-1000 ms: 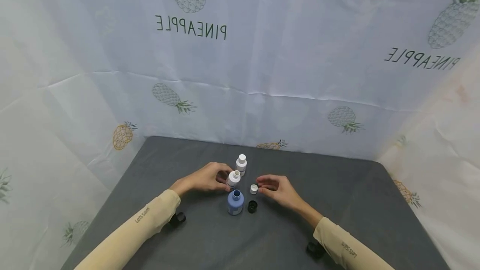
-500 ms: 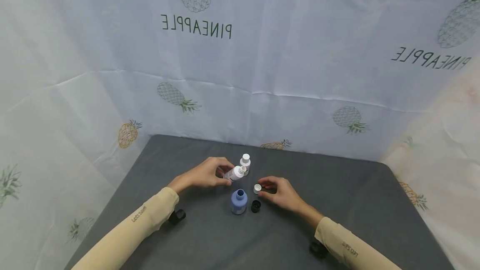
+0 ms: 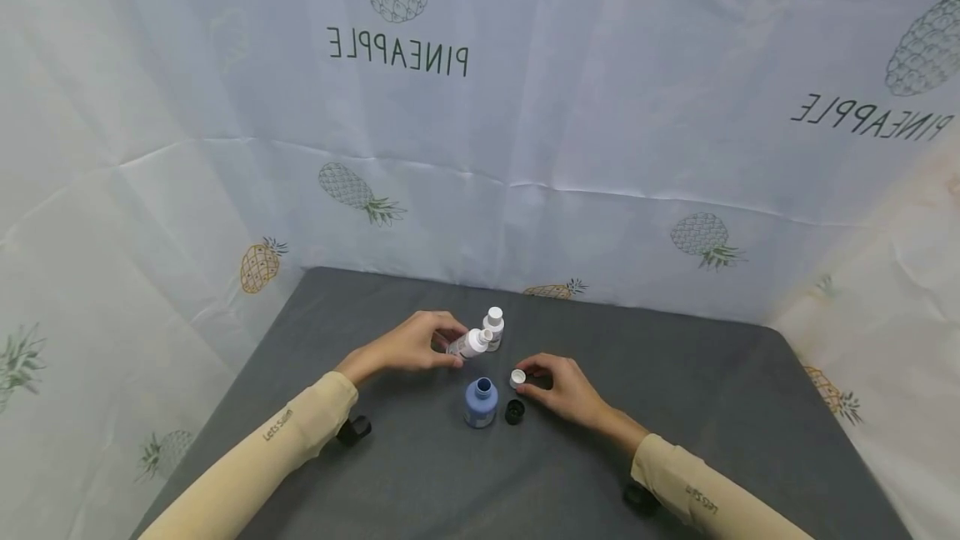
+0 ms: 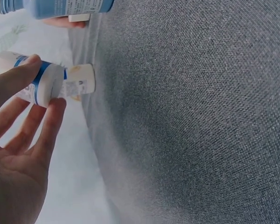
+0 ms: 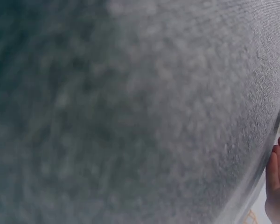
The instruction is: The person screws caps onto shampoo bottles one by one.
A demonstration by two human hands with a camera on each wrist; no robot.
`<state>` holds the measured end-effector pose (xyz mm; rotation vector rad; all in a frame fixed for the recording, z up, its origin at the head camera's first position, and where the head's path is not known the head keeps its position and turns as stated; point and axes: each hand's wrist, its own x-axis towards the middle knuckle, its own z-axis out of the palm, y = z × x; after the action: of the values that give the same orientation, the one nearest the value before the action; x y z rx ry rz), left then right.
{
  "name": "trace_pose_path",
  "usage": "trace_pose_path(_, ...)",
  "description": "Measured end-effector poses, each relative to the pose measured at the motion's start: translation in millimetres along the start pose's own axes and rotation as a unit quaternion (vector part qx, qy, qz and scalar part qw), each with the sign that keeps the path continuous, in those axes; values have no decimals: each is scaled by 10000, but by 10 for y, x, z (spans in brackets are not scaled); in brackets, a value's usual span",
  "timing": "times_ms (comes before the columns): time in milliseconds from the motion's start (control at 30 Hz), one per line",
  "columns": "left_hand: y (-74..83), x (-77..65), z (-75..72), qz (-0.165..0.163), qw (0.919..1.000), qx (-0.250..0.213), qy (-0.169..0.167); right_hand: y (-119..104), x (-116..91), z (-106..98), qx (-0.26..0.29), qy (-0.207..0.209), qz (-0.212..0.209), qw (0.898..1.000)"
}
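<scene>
My left hand (image 3: 420,346) grips a small white bottle (image 3: 469,344) near its base. The bottle has no cap and leans with its mouth to the right; a blue band shows on it in the left wrist view, by the thumb (image 4: 19,79). Just behind stands a second white bottle (image 3: 494,323), capped and upright. Between thumb and fingertips, my right hand (image 3: 561,388) holds a white cap (image 3: 517,377), hollow side up. An uncapped blue bottle (image 3: 480,405) stands between the hands. In the right wrist view only part of the right hand (image 5: 277,186) shows, at the edge.
A black cap (image 3: 514,412) lies hollow side up to the right of the blue bottle. All this is on a dark grey tabletop (image 3: 420,473). A white pineapple-print curtain (image 3: 540,140) surrounds the table at the back and sides.
The left hand has tipped its white bottle from nearly upright to leaning right, toward the capped one, and moved it slightly back. The right hand's fingers have come in around the white cap.
</scene>
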<state>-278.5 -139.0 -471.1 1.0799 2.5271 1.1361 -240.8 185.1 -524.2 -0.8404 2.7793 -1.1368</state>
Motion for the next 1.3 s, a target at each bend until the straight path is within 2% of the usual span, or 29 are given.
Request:
trace_pose_path(200, -21, -4, 9, -7, 10000, -10, -44, -26, 14, -102, 174, 28, -80, 9998)
trace_pose_path(433, 12, 14, 5, 80, 9999, 54, -40, -115, 78, -313, 400, -4, 235, 9989)
trace_pose_path(700, 37, 52, -10, 96, 9999, 132, 0, -264, 124, -489, 690, 24, 295, 9972)
trace_pose_path(1100, 110, 114, 19, 118, 9997, 225, -25, -496, 200, -529, 703, -39, -267, 9972)
trace_pose_path(1300, 119, 136, 20, 152, 9995, 268, 13, -557, 227, -554, 511, 19, -240, 9984)
